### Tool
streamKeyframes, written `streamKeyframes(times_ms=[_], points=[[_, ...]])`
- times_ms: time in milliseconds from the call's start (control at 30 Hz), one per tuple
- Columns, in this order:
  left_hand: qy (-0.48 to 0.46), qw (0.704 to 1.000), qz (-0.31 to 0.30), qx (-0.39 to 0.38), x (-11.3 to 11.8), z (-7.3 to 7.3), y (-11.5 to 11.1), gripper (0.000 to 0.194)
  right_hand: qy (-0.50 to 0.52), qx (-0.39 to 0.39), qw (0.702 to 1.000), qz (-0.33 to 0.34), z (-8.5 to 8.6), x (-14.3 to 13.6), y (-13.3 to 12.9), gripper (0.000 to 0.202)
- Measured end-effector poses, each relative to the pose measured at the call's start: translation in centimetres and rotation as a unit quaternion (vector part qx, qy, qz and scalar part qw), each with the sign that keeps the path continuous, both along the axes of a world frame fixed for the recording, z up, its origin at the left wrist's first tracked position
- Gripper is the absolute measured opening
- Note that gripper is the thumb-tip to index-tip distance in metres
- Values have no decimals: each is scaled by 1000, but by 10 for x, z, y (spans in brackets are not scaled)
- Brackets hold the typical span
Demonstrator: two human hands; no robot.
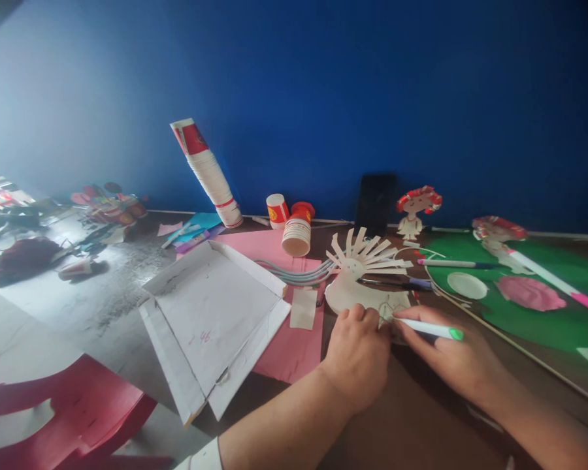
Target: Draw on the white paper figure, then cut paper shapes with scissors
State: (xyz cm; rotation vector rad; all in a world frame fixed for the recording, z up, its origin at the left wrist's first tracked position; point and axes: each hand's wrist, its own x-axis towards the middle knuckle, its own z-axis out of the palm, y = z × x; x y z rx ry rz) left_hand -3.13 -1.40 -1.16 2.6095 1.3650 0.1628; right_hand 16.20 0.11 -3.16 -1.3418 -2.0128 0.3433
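Head: cutout [353, 298] partly behind left hand [360, 359]

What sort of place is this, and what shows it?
Probably a craft table; whether at home or in a class, I can't tell. A stack of paper cups, a paper figure by the blue wall, and a marker in the right hand suggest it.

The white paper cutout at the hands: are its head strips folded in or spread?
Spread. The paper strips fan outward from the round drawn face, with visible gaps between their tips.
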Motion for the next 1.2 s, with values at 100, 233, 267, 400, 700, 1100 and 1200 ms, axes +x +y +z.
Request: streamKeyframes(times_ms=[100,233,267,400,700,1100,1200], points=[[-3,1000,3,1,0,0,0,24,2,-1,1000,-2,-1,2,0,22],[2,1000,4,2,0,-1,0,25,43,39,996,-65,3,11,1,23],[4,1000,4,5,0,-2,0,25,59,43,993,-88,4,13,1,25],[10,1000,2,16,0,-4,0,26,110,26,984,-140,7,22,1,37],[4,999,16,46,-2,-12,-5,29,87,-17,987,-134,-17,34,2,27],[9,999,20,28,0,-9,-6,29,19,-6,999,-28,-2,30,-1,25],[-1,1000,23,20,0,-8,-5,31,-15,-17,999,-27,-4,33,-1,26]])
